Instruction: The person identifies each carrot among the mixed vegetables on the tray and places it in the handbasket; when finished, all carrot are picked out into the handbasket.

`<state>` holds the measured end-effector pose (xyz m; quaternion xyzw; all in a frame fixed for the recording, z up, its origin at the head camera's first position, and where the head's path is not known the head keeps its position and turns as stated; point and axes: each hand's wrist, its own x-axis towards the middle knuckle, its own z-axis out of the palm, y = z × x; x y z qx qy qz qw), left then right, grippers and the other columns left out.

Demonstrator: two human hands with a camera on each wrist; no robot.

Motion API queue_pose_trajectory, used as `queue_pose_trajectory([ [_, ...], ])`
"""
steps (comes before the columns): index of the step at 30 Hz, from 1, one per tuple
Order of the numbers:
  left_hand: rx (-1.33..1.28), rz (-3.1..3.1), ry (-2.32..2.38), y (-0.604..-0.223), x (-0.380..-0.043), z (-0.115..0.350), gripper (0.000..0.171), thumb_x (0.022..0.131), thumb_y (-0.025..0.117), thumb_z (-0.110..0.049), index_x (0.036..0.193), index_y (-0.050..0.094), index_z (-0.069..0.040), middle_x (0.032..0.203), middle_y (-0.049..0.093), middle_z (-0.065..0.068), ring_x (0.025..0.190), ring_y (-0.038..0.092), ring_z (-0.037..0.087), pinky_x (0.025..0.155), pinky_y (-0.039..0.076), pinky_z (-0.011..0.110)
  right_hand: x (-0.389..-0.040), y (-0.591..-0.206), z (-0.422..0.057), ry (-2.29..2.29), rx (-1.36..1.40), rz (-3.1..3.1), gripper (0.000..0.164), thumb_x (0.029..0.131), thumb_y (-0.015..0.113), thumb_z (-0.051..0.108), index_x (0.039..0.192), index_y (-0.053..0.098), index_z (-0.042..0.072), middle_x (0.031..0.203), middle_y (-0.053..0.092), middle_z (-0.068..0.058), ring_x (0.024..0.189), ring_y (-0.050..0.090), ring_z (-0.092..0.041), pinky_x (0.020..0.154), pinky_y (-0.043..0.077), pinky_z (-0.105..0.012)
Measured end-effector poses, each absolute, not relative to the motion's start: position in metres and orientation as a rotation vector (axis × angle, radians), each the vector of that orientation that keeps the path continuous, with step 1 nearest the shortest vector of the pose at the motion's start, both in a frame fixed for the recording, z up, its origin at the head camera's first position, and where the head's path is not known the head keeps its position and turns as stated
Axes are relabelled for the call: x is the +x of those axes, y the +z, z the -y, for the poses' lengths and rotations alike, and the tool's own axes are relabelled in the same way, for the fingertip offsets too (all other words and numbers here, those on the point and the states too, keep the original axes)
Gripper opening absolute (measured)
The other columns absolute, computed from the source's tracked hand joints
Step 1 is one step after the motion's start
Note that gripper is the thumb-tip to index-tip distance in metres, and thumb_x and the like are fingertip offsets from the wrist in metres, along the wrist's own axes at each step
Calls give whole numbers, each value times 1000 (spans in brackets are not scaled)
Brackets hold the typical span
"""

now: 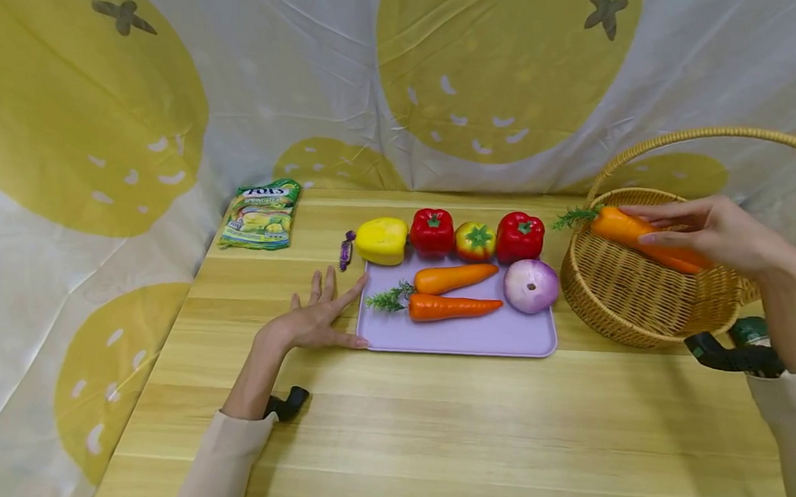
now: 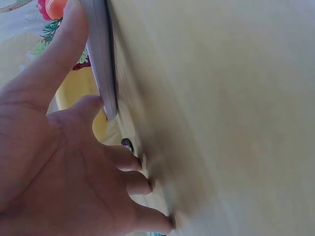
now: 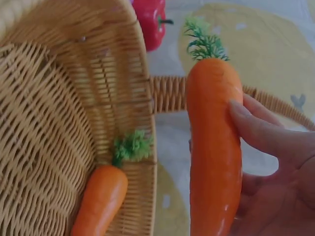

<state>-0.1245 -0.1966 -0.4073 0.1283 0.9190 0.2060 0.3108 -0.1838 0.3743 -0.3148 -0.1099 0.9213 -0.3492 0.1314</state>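
Note:
My right hand (image 1: 720, 234) pinches an orange carrot (image 1: 618, 225) by its sides over the wicker basket (image 1: 646, 338), its green top pointing left. In the right wrist view, thumb and fingers hold this carrot (image 3: 214, 142) beside the rim, and a second carrot (image 3: 101, 201) lies inside the basket. My left hand (image 1: 311, 319) is spread at the left end of a lilac tray (image 1: 461, 342), with thumb and index finger at its edge and the other fingertips on the table. On the tray lie two carrots (image 1: 456, 309) and a purple onion (image 1: 531, 286).
Along the tray's back edge sit a yellow pepper (image 1: 381, 240), two red peppers (image 1: 431, 233) and a red-yellow tomato-like piece (image 1: 475, 242). A purple-wrapped candy (image 1: 347, 251) and a green candy bag (image 1: 261, 215) are to the left. The basket's tall handle (image 1: 706, 133) arches above it.

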Motion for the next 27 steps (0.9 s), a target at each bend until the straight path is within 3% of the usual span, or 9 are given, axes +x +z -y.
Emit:
queue_pose_trajectory([
  [6, 340, -2430, 542, -407, -125, 197, 109, 90, 72, -59, 167, -1, -34, 165, -35, 25, 153, -31, 49, 114, -13, 82, -201, -323, -391, -904, -244, -2633, 52, 100, 70, 31, 150, 57, 23, 123, 60, 36, 105, 46, 25, 80, 43, -3],
  [9, 342, -2429, 547, -408, -126, 197, 108, 91, 72, -59, 167, -1, -34, 165, -35, 25, 153, -32, 49, 114, -13, 82, -208, -328, -396, -865, -222, -2607, 53, 101, 68, 32, 151, 55, 23, 137, 61, 21, 123, 56, 3, 85, 47, -10],
  [11, 341, -2427, 550, -408, -126, 197, 108, 91, 72, -59, 167, -1, -34, 165, -35, 25, 153, -32, 49, 114, -14, 82, -212, -332, -399, -872, -207, -2579, 52, 102, 67, 31, 151, 54, 22, 140, 59, 19, 135, 55, -18, 90, 51, -17],
  [12, 341, -2427, 550, -408, -126, 197, 108, 91, 72, -59, 167, -1, -34, 165, -35, 25, 153, -32, 49, 114, -14, 82, -213, -334, -400, -876, -195, -2564, 52, 102, 67, 31, 151, 54, 23, 140, 58, 21, 136, 54, -19, 90, 51, -17],
  [14, 339, -2427, 549, -408, -125, 197, 108, 90, 72, -60, 167, 0, -34, 165, -34, 25, 153, -32, 49, 114, -14, 82, -215, -338, -402, -922, -170, -2539, 50, 102, 67, 28, 151, 55, 22, 132, 62, 26, 108, 66, -17, 76, 56, -25],
  [18, 336, -2427, 549, -408, -124, 197, 109, 90, 72, -60, 167, 0, -34, 165, -34, 25, 153, -32, 48, 114, -13, 82, -218, -345, -403, -970, -167, -2538, 47, 102, 67, 20, 148, 57, 20, 110, 64, 39, 78, 55, 16, 66, 51, -13],
  [21, 335, -2428, 549, -408, -124, 197, 109, 90, 72, -60, 167, 0, -34, 165, -35, 24, 153, -32, 48, 114, -13, 82, -220, -350, -404, -928, -185, -2571, 47, 101, 68, 17, 146, 58, 16, 113, 74, 24, 94, 57, 21, 79, 46, -3],
  [23, 335, -2428, 547, -408, -124, 197, 108, 90, 72, -60, 167, 0, -34, 165, -35, 24, 153, -32, 48, 114, -13, 82, -222, -352, -404, -880, -194, -2588, 48, 100, 70, 21, 146, 59, 15, 120, 77, 3, 93, 59, 19, 79, 44, -2],
  [27, 334, -2430, 545, -408, -124, 197, 108, 90, 72, -59, 167, -1, -34, 165, -35, 24, 153, -31, 48, 114, -13, 82, -224, -355, -405, -789, -191, -2603, 50, 99, 72, 25, 146, 59, 15, 138, 64, -27, 91, 54, 20, 85, 47, -13],
])
